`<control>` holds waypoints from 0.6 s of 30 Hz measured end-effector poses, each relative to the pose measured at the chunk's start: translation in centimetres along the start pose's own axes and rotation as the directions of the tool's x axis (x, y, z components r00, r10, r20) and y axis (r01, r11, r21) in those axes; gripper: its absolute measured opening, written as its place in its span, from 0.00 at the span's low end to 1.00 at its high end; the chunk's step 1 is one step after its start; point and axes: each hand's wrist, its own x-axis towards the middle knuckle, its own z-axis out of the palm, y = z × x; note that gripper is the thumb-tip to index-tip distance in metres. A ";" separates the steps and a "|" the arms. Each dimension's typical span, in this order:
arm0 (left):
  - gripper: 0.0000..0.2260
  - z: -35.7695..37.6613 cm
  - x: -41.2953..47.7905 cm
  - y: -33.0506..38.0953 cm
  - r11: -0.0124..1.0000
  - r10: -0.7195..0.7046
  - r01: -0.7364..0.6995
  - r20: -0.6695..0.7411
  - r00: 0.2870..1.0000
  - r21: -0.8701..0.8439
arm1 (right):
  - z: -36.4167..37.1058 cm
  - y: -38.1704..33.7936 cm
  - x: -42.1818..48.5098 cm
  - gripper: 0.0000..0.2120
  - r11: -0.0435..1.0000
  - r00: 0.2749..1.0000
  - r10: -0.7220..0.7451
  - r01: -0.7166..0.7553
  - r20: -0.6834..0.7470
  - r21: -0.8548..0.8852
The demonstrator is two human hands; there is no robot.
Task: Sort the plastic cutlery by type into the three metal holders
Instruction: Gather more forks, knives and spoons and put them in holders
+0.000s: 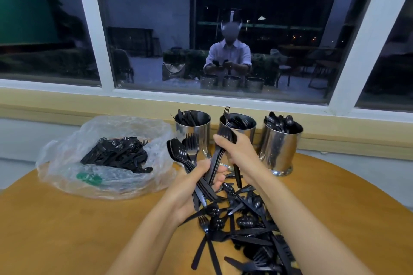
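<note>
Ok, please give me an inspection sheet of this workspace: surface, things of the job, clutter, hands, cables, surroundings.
Surface: round wooden table, with a loose cutlery pile on its near right part.
Job's things: three metal holders at the far edge. The left holder has what look like knives, the middle holder forks, the right holder spoons.
Clutter: clear plastic bag at left, more black cutlery inside.
Hands: left hand grips a bundle of spoons and forks; right hand grips several black pieces in front of the middle holder.
Cables: nothing seen.
Surroundings: window behind, dark outside, reflecting the person and holders.
</note>
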 end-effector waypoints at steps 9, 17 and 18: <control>0.13 0.2 1.0 -1.3 0.999 -0.046 0.046 0.006 0.999 -0.028 | 0.1 1.0 -0.3 0.11 0.952 0.992 0.102 -0.119 0.073 0.284; 0.13 -0.7 1.8 -1.2 0.995 -0.066 0.064 0.020 0.998 0.077 | -3.6 -0.3 1.3 0.07 0.881 0.981 -0.004 0.094 -0.192 0.463; 0.13 -0.6 2.0 -1.3 0.994 -0.073 0.069 0.045 0.996 0.086 | -3.0 -0.1 1.1 0.10 0.936 0.996 0.003 0.027 -0.085 0.350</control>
